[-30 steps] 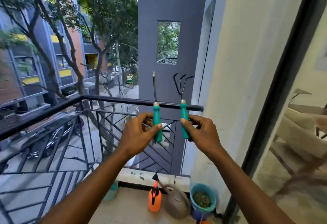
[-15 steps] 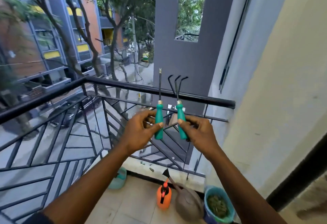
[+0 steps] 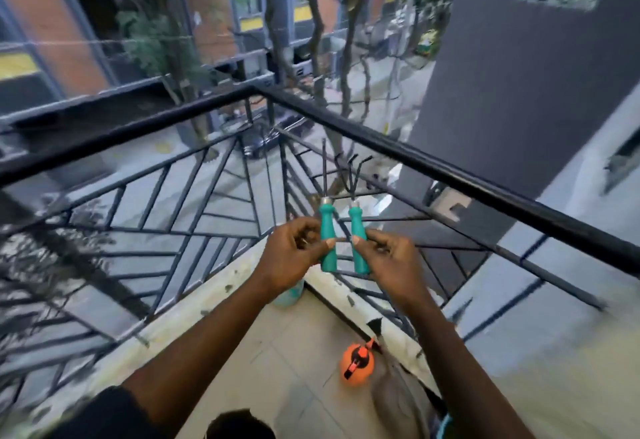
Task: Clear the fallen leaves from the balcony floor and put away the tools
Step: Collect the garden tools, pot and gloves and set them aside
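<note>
The rake [image 3: 356, 222] stands upright, pinched in our right hand [image 3: 393, 267], while just beside it our left hand [image 3: 294, 260] grips the weeder [image 3: 327, 220] the same way.

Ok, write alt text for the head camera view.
The left hand grips a thin straight tool and the right hand a three-pronged rake, both green-handled, upright and side by side over a balcony corner. Below, an orange spray bottle stands on the tiled floor near the black railing.
</note>
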The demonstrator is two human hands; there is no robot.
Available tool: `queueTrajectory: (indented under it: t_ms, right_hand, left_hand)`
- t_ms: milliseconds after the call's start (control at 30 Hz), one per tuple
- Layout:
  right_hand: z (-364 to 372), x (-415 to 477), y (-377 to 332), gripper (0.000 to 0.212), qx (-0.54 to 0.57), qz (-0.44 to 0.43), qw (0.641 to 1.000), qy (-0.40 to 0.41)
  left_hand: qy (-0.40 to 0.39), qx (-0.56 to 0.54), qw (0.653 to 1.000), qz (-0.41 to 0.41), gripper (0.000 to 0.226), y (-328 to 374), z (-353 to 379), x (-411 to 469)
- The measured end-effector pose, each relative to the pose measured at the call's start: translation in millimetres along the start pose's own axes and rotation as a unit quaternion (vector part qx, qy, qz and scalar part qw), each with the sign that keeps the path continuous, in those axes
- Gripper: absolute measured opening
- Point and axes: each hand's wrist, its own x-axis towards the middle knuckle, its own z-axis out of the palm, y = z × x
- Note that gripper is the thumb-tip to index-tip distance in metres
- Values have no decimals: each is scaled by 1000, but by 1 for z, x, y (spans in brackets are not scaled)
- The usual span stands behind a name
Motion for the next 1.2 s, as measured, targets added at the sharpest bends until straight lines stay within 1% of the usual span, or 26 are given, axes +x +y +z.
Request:
queueTrajectory:
  t_ms: [100, 167, 267, 300, 400, 467, 567, 667, 733, 800, 900, 1000, 1067, 1133, 1167, 1200]
  right_hand:
    - [29, 16, 34, 4, -15, 25, 998, -55]
    - [47, 23, 50, 3, -31, 47, 994, -96]
    - [73, 36, 74, 18, -78, 89, 983, -138]
    - [81, 38, 81, 24, -96, 101, 979, -151]
    - [111, 53, 103, 31, -127, 140, 960, -206]
    - [125, 64, 112, 38, -160, 154, 949, -225]
    - [150, 93, 123, 37, -217, 162, 928, -257]
    - [173, 123, 133, 41, -266, 162, 909, -278]
    - [190, 145, 141, 41, -301, 168, 891, -296]
    - [201, 163, 148, 41, -325, 174, 876, -310]
    - [224, 201, 166, 45, -361, 181, 847, -344]
    - [243, 229, 188, 48, -396, 174, 827, -359]
    - [259, 248, 213, 49, -418, 184, 810, -369]
    - [275, 265, 242, 48, -423, 193, 802, -374]
    - [288, 274, 263, 49, -424, 200, 797, -380]
    - [299, 280, 282, 48, -419, 207, 796, -385]
  left_hand:
    - [41, 0, 996, -75, 42, -44, -4, -5]
    - [60, -14, 988, -140, 37, -72, -9, -9]
    - [92, -32, 974, -206, 14, -104, -15, -7]
    - [98, -36, 971, -217, 12, -111, -17, -6]
    - [113, -45, 958, -259, 19, -138, -26, 6]
    - [109, -56, 949, -292, 19, -154, -30, 17]
    - [81, -67, 927, -360, 15, -187, -42, 46]
    - [34, -60, 909, -412, 21, -213, -57, 74]
    - [16, -35, 901, -432, 23, -230, -67, 90]
    - [16, -15, 895, -446, 22, -240, -71, 101]
    - [47, -6, 886, -462, 26, -267, -74, 122]
    - [63, 24, 881, -469, 34, -294, -72, 138]
    - [74, 30, 874, -480, 26, -322, -64, 153]
    - [95, 14, 862, -498, 15, -351, -56, 164]
    - [110, -7, 848, -518, 9, -377, -50, 170]
    - [121, -25, 836, -535, 7, -401, -44, 171]
